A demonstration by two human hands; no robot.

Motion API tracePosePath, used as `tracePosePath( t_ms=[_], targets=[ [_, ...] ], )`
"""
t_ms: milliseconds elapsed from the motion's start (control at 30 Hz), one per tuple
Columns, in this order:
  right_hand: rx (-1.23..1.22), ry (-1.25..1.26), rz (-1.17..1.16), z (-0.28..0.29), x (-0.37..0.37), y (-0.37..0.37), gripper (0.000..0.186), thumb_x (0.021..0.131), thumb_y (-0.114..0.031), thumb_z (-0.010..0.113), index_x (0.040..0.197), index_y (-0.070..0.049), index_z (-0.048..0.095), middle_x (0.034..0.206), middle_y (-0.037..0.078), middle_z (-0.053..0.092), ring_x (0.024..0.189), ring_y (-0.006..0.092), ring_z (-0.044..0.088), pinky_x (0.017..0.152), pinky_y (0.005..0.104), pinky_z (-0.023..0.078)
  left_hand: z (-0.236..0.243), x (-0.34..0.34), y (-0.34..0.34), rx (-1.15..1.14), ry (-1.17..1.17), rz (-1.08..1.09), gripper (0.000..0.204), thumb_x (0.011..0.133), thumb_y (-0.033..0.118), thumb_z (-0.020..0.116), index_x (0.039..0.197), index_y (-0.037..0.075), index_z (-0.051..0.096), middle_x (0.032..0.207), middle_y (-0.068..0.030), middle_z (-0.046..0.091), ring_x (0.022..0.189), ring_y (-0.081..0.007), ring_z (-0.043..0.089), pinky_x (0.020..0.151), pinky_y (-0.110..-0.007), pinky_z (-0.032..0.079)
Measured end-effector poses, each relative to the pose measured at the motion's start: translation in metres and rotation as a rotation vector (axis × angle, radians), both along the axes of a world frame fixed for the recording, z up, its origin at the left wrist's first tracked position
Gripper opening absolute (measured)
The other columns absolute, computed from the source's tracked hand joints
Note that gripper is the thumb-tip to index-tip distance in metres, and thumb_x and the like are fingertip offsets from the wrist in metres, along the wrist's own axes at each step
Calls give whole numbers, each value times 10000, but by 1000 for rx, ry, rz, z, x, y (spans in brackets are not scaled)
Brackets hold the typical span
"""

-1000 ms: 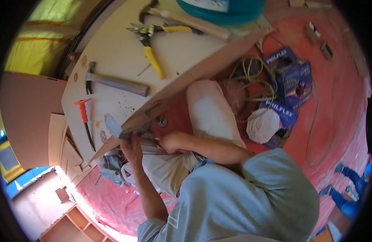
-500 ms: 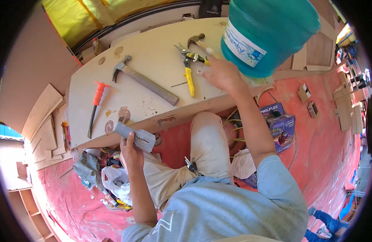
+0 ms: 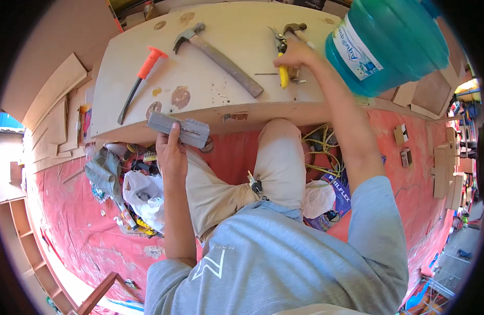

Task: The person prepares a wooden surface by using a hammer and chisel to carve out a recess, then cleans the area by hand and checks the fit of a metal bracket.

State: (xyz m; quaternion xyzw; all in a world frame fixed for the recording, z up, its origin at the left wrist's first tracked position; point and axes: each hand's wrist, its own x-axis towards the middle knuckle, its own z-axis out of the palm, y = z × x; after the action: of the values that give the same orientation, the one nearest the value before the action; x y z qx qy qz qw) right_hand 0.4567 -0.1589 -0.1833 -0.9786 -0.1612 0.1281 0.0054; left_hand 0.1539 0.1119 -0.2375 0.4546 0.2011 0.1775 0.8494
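My left hand (image 3: 171,152) grips a grey, flat rectangular piece (image 3: 192,132) with a jagged slit along it, held just off the table's front edge. Over the table at the right, my right hand (image 3: 298,55) closes round the yellow handles of a pair of tin snips (image 3: 279,42); their jaws point away from me and the fingers partly cover the grips. Just beyond that hand lies a small claw hammer (image 3: 295,29). A larger claw hammer (image 3: 221,62) with a wooden handle rests mid-table. To its left is a chisel (image 3: 147,68) with an orange grip.
A large teal plastic water container (image 3: 394,47) stands at the table's right end. A thin dark rod (image 3: 265,74) lies on the pale tabletop (image 3: 121,58). Plastic bags (image 3: 144,191) and tools crowd the red floor at left; a purple box (image 3: 339,191) and yellow cable (image 3: 326,157) are at right.
The view has shifted, so the table sits higher and further right. My right hand has moved onto the snips' handles, which now lie closer together. The left hand still holds the grey piece.
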Motion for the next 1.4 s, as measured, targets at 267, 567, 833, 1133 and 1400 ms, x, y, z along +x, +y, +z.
tracePosePath(
  t_ms=[267,567,833,1133,1400],
  targets=[
    [1255,546,-220,49,25,-52,511,851,-395,639,1247,-77,577,1255,110,595,1167,226,545,964,444,446,-23,-8,-9,407,262,-76,220,889,178,689,1009,1,639,833,-14,636,753,-91,547,682,-254,449],
    [2067,800,64,58,-143,-57,638,867,-433,622,1356,-65,441,1338,243,489,1279,449,434,1065,524,385,-67,46,-19,733,134,-336,145,843,106,715,940,1,695,798,-30,682,698,-103,558,647,-272,457],
    [1950,1072,-100,-21,-285,-92,1188,562,-537,781,1477,-14,234,1392,244,418,1298,406,418,1085,508,317,-55,56,-23,1111,107,-391,152,821,114,725,947,33,699,804,-123,698,678,-191,615,657,-318,478],
    [1771,1015,-176,-9,-312,-129,1212,537,-333,815,1497,13,161,1419,213,396,1287,297,430,1059,446,331,-69,55,-30,1368,-17,-255,144,837,148,710,942,56,674,838,-161,670,755,-367,637,646,-407,485],
    [1535,1042,124,-58,-344,-132,1180,667,-410,801,1521,-22,84,1499,182,282,1395,268,284,1127,430,256,-75,53,-29,1491,-88,-200,139,846,96,699,967,30,679,875,-139,685,756,-296,651,667,-356,491]
  ],
)
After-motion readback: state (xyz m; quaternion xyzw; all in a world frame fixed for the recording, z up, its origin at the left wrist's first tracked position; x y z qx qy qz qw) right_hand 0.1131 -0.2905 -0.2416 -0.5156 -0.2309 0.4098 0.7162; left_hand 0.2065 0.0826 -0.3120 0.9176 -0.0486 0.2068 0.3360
